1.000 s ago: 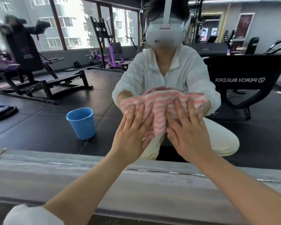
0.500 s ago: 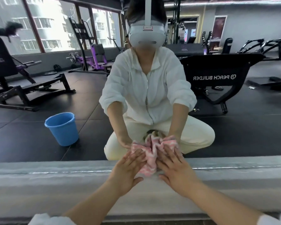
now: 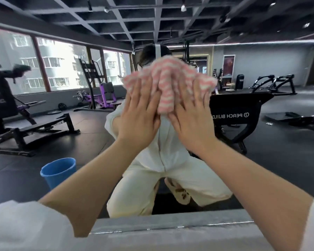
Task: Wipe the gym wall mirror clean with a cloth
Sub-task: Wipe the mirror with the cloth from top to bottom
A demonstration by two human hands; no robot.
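Two hands worked one cloth [image 3: 170, 84] against the wall mirror [image 3: 261, 151]. The left hand [image 3: 140, 115] and the right hand [image 3: 192, 118] lay side by side with fingers [image 3: 132, 93] straight and spread, palms pressing the pink-and-white striped cloth flat to the glass; neither hand curled round it. The cloth sat bunched under the fingertips, high on the pane, over the reflected head of the crouching person, with one fold hanging down between the hands. A blue bucket [image 3: 58, 172] stood on the reflected floor to the left, and the mirror's grey lower ledge [image 3: 170, 227] ran beneath the forearms. Progress was judged as mid-wipe: the glass showed no clear streak or smear, so cleaned and uncleaned areas could not be told apart, and the panes to either side appeared yet to be covered
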